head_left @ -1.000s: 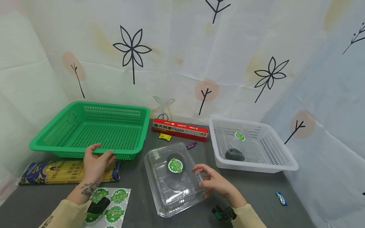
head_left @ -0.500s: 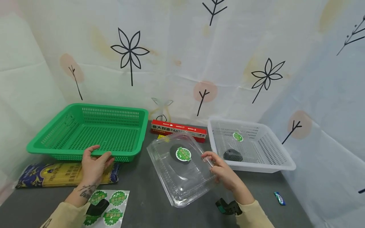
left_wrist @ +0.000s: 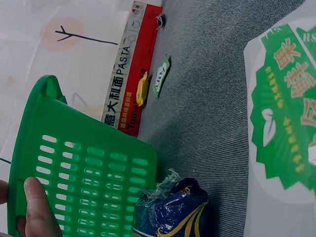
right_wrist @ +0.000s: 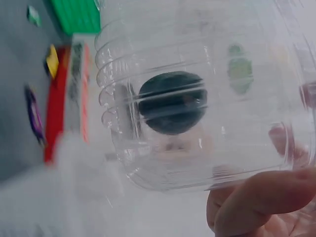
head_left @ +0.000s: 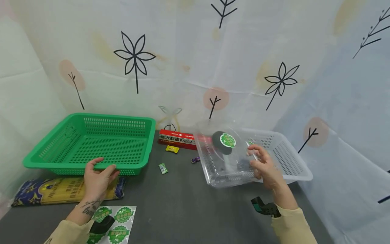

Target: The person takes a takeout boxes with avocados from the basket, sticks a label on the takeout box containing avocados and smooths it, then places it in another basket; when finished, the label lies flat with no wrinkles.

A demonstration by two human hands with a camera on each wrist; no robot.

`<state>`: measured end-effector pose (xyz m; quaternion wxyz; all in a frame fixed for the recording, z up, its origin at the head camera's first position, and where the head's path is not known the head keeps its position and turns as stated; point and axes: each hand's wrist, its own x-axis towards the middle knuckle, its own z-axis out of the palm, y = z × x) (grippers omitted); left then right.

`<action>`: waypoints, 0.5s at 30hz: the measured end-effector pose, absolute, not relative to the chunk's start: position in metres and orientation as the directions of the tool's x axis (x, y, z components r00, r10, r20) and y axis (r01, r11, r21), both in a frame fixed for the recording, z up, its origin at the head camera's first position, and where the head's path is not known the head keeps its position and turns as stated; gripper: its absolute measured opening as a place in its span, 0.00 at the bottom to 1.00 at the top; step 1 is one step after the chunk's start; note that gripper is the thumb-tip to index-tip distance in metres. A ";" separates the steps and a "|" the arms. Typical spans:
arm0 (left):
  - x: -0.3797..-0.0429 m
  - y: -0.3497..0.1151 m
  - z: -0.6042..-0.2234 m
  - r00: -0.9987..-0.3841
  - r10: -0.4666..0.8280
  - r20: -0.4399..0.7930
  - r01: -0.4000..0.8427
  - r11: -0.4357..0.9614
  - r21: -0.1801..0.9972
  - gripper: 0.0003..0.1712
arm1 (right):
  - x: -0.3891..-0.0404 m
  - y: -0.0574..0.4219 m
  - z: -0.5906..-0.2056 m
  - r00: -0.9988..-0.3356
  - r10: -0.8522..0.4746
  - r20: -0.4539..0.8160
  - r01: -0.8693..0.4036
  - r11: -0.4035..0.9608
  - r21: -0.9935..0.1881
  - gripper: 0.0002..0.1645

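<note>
My right hand (head_left: pixel 268 169) grips the right edge of a clear plastic clamshell box (head_left: pixel 217 173), held over the left part of the white basket (head_left: pixel 294 166). A green round sticker (head_left: pixel 228 140) is on its top, and a dark round thing (right_wrist: pixel 173 106) shows inside; its kind is unclear. At the front rim of the green basket (head_left: pixel 103 149), my left hand (head_left: pixel 99 179) pinches the edge between thumb and fingers. Only part of that hand shows in the left wrist view, where a finger (left_wrist: pixel 37 207) lies on the basket's outer wall. The clamshell partly hides the white basket's contents.
A red pasta box (head_left: pixel 176 139) lies at the back. Yellow (head_left: pixel 172 149), green (head_left: pixel 163 168) and purple (head_left: pixel 195 159) wrapped sweets lie near it. A yellow-and-blue spaghetti pack (head_left: pixel 61 191) and a sticker sheet (head_left: pixel 123 222) lie at left.
The right hand has lifted the clamshell box off the table and carried it right, over the white basket. A green sweet has come into sight. The left hand stays at the green basket's rim.
</note>
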<state>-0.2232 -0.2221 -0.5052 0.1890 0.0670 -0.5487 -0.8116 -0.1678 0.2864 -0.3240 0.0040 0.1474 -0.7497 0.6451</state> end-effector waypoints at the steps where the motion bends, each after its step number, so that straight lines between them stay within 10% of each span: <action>1: -0.223 -0.222 -0.505 -0.919 -0.381 0.100 0.234 -0.325 0.916 0.41 | -0.169 0.294 -0.321 -0.956 -0.207 0.207 -0.234 0.117 -0.965 0.23; 15: -0.223 -0.220 -0.505 -0.910 -0.403 0.098 0.241 -0.322 0.916 0.42 | -0.187 0.411 -0.302 -0.961 0.013 0.276 -0.264 0.248 -0.932 0.21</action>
